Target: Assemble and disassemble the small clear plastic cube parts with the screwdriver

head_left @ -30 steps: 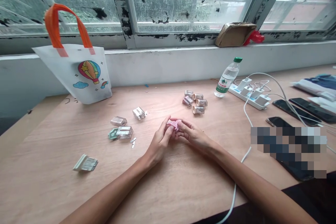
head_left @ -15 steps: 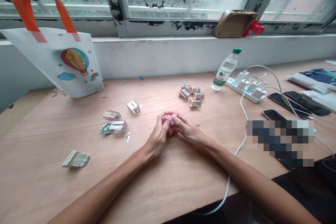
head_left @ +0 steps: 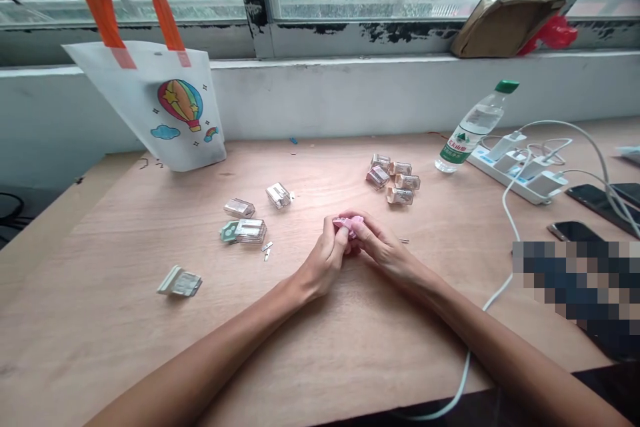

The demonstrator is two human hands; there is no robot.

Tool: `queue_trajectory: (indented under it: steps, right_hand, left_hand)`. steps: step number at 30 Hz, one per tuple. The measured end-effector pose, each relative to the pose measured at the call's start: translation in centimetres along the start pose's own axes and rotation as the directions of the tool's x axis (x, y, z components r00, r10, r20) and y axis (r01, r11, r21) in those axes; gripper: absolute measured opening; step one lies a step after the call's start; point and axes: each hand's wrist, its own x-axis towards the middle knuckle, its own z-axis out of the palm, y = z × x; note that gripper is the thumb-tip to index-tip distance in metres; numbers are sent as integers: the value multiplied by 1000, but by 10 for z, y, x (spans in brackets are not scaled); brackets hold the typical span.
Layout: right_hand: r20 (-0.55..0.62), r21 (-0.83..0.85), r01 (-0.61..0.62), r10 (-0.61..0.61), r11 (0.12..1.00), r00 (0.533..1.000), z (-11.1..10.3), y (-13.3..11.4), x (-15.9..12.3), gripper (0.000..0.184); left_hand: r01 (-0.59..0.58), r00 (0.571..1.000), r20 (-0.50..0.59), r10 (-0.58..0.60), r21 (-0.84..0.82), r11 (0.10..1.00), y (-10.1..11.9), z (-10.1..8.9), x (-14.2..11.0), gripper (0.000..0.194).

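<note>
One white tote bag (head_left: pixel 183 107) with orange handles leans at upper left, its inside hidden. Left of center on the wooden desk (head_left: pixel 350 360) lie a flattened packet (head_left: pixel 179 283) and three clear plastic boxes (head_left: pixel 250 231), their contents too small to tell. At center, my left hand (head_left: pixel 325 260) and my right hand (head_left: pixel 383 247) meet, fingers together and clamped on a crumpled pink scrap (head_left: pixel 347 225) just above the desk. Five more clear boxes (head_left: pixel 393 180) sit upper right of my hands, beside a water bottle (head_left: pixel 473 130), partly filled, and a power strip (head_left: pixel 515 177).
</note>
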Motion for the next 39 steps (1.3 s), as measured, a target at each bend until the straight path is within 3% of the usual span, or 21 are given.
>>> queue_trajectory:
  steps: [5, 8, 14, 20, 23, 26, 29, 34, 39]
  right_hand:
    - [-68, -74, -46, 41, 996, 997, -2, -3, -5, 45]
    - [-40, -192, -30, 23, 981, 999, -9, -6, -7, 49]
    - [-44, -325, 109, -130, 939, 991, -14, -2, -7, 51]
    - [-37, -418, 202, -239, 885, 970, -12, 5, -6, 50]
    - [-7, -552, 283, -343, 784, 939, -15, 3, -5, 45]
    - [-22, -664, 360, -498, 655, 867, -16, -1, -4, 35]
    - [-44, -692, 397, -584, 603, 810, -15, -5, -3, 29]
    - [19, -649, 417, -535, 636, 845, -14, -5, -3, 32]
    - [83, -688, 409, -495, 599, 865, -16, 0, -4, 43]
  left_hand:
    - [3, 999, 33, -3, 3, 1000, 2, 0, -1, 28]
    - [-10, 999, 33, 9, 37, 999, 3, -1, -2, 28]
    - [-63, 998, 4, 64, 214, 975, 5, -9, -2, 27]
    - [-134, 989, -30, 144, 218, 967, -4, -14, -2, 43]
    - [-165, 984, -25, 177, 249, 954, -6, -14, -2, 44]
    - [-183, 981, -20, 194, 241, 953, -6, -14, -2, 41]
    - [-193, 980, 2, 197, 218, 957, -4, -13, -2, 41]
    - [-186, 981, -17, 191, 168, 968, -2, -10, -1, 38]
    - [-119, 992, -32, 121, 39, 992, -4, -10, 0, 35]
